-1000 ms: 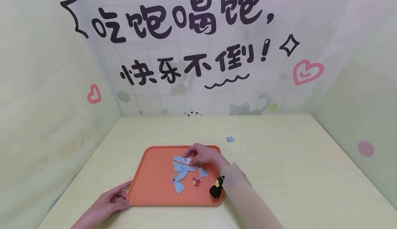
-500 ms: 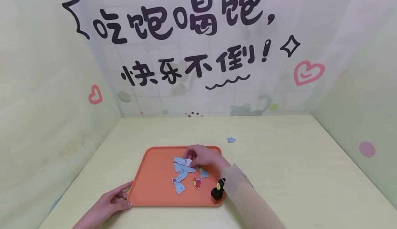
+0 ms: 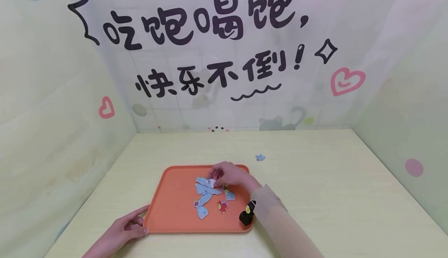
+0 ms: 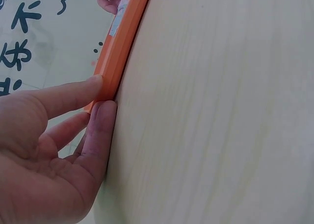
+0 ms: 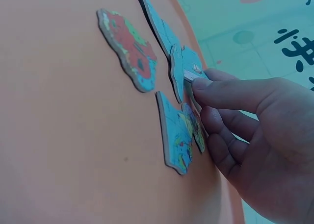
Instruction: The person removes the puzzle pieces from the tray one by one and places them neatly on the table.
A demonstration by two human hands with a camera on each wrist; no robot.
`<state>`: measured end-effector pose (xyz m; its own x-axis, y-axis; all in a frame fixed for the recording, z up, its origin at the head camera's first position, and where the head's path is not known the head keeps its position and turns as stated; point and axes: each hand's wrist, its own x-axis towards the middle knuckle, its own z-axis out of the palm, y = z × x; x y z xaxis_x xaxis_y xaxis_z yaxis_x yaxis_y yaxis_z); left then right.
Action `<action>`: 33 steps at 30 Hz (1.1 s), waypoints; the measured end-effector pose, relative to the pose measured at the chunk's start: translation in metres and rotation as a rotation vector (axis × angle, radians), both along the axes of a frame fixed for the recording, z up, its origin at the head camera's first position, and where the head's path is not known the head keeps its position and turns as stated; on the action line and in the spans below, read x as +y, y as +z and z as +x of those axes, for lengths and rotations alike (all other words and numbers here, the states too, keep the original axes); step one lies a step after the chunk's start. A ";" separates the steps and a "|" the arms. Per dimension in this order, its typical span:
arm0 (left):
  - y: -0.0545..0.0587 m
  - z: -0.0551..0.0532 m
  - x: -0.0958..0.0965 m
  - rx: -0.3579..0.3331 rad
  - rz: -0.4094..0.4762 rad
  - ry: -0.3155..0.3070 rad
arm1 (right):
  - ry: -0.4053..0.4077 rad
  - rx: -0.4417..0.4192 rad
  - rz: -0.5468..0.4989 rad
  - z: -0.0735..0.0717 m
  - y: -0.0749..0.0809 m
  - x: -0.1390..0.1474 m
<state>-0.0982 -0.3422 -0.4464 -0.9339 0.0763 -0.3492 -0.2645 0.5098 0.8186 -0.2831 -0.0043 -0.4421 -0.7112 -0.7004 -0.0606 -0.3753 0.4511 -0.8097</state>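
My left hand (image 3: 120, 229) holds the near left corner of the orange tray (image 3: 171, 207), thumb and a finger on its rim (image 4: 128, 37). Over the tray's back right part, my right hand (image 3: 229, 174) pinches a pale puzzle piece (image 5: 189, 76) between thumb and fingers. That piece lies against several light-blue puzzle pieces (image 3: 204, 197), which run toward the front in a crooked line. Just right of them lie a red puzzle piece (image 3: 222, 206) and, by the hand, a multicoloured puzzle piece (image 5: 175, 138). Another small multicoloured piece (image 5: 197, 128) is partly hidden behind it.
A single blue puzzle piece (image 3: 260, 157) lies on the pale wooden table (image 3: 332, 188) behind the tray. Beside the right sleeve (image 3: 280, 215), a black object (image 3: 246, 217) with a yellow spot shows over the tray's right edge. Printed cloth walls (image 3: 224, 110) enclose the table.
The two back light-blue strips now sit closer together, their gap narrowed under my right hand. My left hand has stayed at the tray corner.
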 end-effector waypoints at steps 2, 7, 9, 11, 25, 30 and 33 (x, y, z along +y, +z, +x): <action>0.000 0.000 0.001 -0.005 -0.005 0.012 | 0.001 -0.004 -0.005 0.000 0.000 0.000; 0.001 -0.001 0.002 -0.011 -0.018 0.023 | 0.007 0.006 -0.001 0.000 0.001 0.000; 0.000 -0.001 0.001 -0.011 -0.015 0.018 | 0.010 0.018 0.001 0.000 0.001 0.001; 0.000 -0.001 0.001 -0.011 -0.012 0.017 | 0.005 0.023 0.000 0.000 0.001 0.001; 0.000 -0.001 0.002 -0.008 -0.016 0.020 | -0.067 0.007 -0.010 0.000 0.003 0.007; 0.001 0.000 0.002 -0.003 -0.010 0.011 | -0.124 -0.011 -0.013 -0.001 0.005 0.010; 0.001 0.000 0.002 -0.006 -0.018 0.018 | -0.151 -0.016 -0.029 -0.002 0.007 0.013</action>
<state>-0.0985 -0.3401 -0.4453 -0.9330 0.0534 -0.3558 -0.2782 0.5199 0.8076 -0.2856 0.0085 -0.4351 -0.8074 -0.5875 -0.0546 -0.2918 0.4780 -0.8285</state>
